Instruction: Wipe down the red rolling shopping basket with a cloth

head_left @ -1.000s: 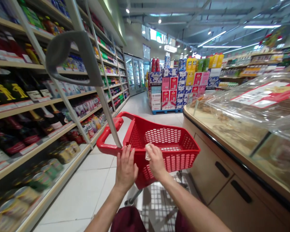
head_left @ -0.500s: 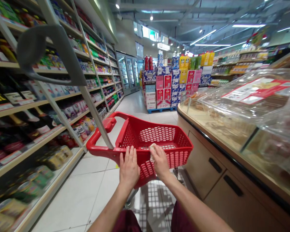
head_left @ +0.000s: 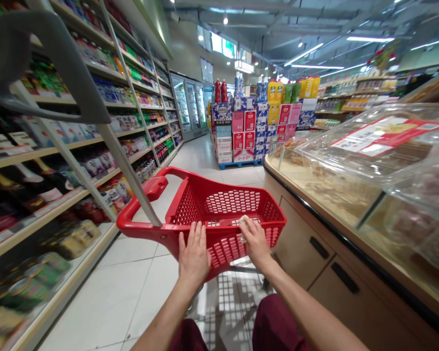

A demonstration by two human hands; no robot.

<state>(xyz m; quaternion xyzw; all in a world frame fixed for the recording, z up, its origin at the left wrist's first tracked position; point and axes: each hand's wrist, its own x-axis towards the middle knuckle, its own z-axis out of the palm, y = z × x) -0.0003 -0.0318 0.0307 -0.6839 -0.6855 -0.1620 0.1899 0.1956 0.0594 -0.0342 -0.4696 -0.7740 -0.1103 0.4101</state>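
Note:
A red plastic shopping cart (head_left: 225, 248) with perforated basket walls stands sideways in front of me, its basket bare inside. My left hand (head_left: 193, 253) lies flat against the near side of the basket, fingers stretched up to the rim. Farther right along that rim, my right hand (head_left: 258, 243) presses a pale, crumpled cloth (head_left: 242, 225) to the basket; its fingers are bent over the cloth and partly hide it. From the cart's handle end rises a grey metal pole (head_left: 128, 170) with a dark grey looped holder (head_left: 68, 58) on top.
On the left run tall shelves (head_left: 131, 161) of bottles and cans. A wooden counter (head_left: 296, 234) with clear plastic food packs (head_left: 366, 161) borders the right. Ahead, stacked drink cartons (head_left: 243, 136) stand on a blue pallet (head_left: 237, 165), with glass-door fridges (head_left: 190, 105) behind.
My right hand has slid to the right along the basket rim with the cloth. My left hand stays on the basket side. The view has shifted slightly, moving the cart left in the picture.

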